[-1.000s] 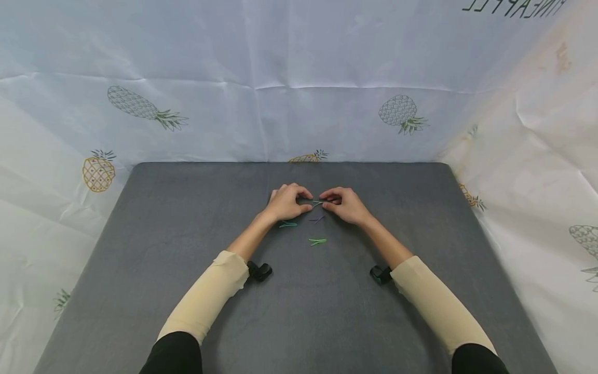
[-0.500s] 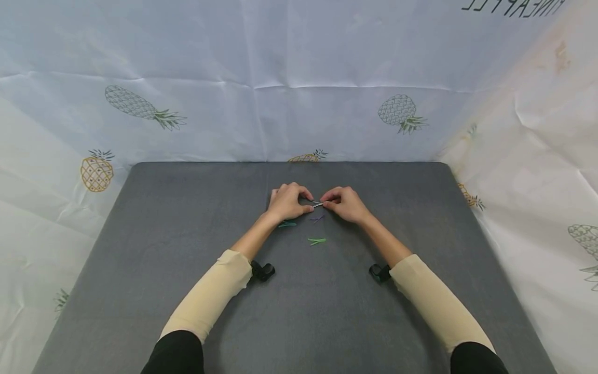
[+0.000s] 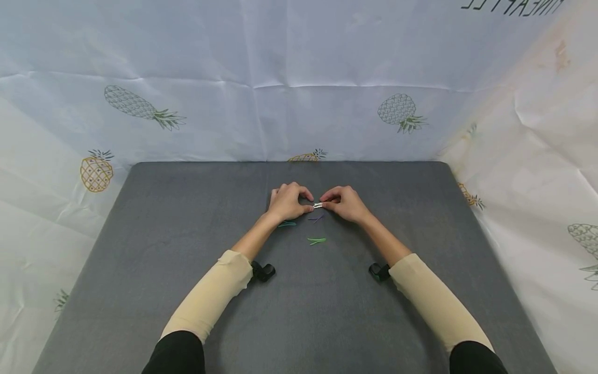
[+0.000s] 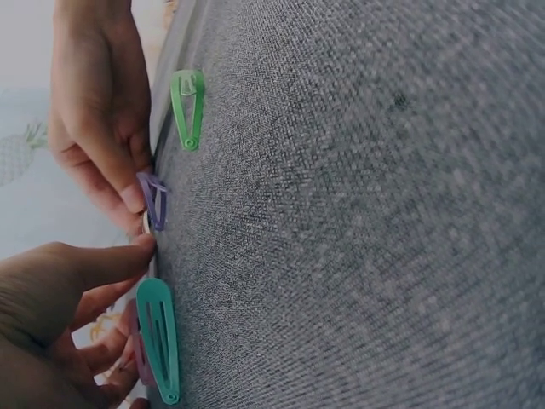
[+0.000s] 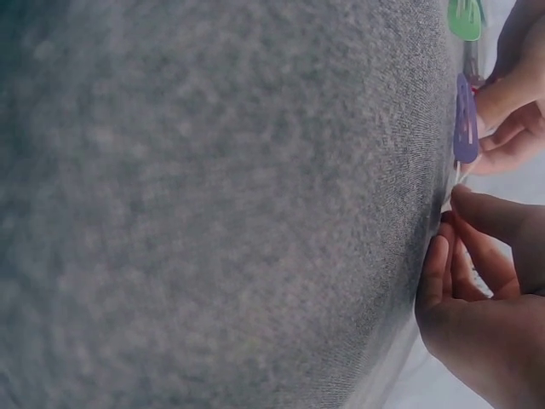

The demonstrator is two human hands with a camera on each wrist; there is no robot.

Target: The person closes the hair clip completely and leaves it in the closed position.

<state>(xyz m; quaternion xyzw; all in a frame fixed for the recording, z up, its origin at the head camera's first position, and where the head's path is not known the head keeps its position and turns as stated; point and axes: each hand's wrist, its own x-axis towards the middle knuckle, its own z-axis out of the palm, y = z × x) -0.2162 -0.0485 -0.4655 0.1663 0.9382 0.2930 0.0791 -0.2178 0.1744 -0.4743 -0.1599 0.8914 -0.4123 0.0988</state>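
Note:
Several snap hair clips lie on the grey table between and in front of my hands. At the far middle, my left hand (image 3: 286, 202) and my right hand (image 3: 344, 204) hold a small white hair clip (image 3: 318, 205) from either end, each with thumb and fingers. In the left wrist view the fingers mostly hide it. A purple hair clip (image 3: 315, 218) lies just in front of it. Beside my left wrist is a teal hair clip (image 3: 287, 224), with a pinkish clip (image 4: 139, 351) partly hidden behind it in the left wrist view. Nearest me lies a green hair clip (image 3: 316, 241).
The grey table (image 3: 322, 317) has a white curtain (image 3: 210, 124) with pineapple prints behind it and at both sides. Black wrist cameras (image 3: 263, 272) sit by each cream sleeve, a little above the table.
Between my fingers the white clip has turned from a thin, splayed outline to a flatter, brighter one. Both hands have stayed almost in place, and the clips on the table lie unmoved.

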